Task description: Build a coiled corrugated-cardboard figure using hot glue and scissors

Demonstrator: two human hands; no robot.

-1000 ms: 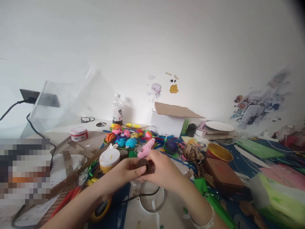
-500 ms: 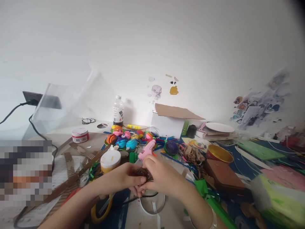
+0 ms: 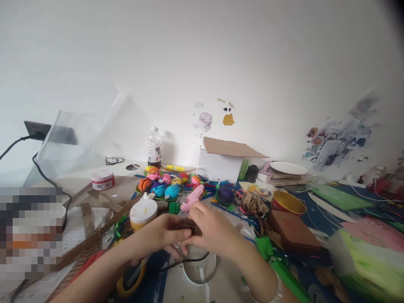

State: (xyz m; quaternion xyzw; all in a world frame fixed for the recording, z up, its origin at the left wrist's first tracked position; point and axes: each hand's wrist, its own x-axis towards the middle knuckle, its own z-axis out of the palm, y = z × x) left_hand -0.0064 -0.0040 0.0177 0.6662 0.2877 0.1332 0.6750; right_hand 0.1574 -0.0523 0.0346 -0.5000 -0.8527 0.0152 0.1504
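Left hand (image 3: 162, 233) and right hand (image 3: 213, 230) sit slightly lower than a second ago | turned inward, curled fingers (image 3: 180, 235) of both gripping the brown corrugated coil (image 3: 183, 225) between them, partly hiding it | pink glue gun (image 3: 192, 198) just beyond; white-lidded jar (image 3: 144, 211) near left hand; yellow handle loop (image 3: 123, 293) partly under left forearm (image 3: 116, 256).

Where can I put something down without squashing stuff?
Two small, mostly bare patches: the pale board between the white ring and green strip, and the beige surface between the red tub and colourful pieces. It's crowded beyond both hands, around the pink glue gun and crumpled paper.
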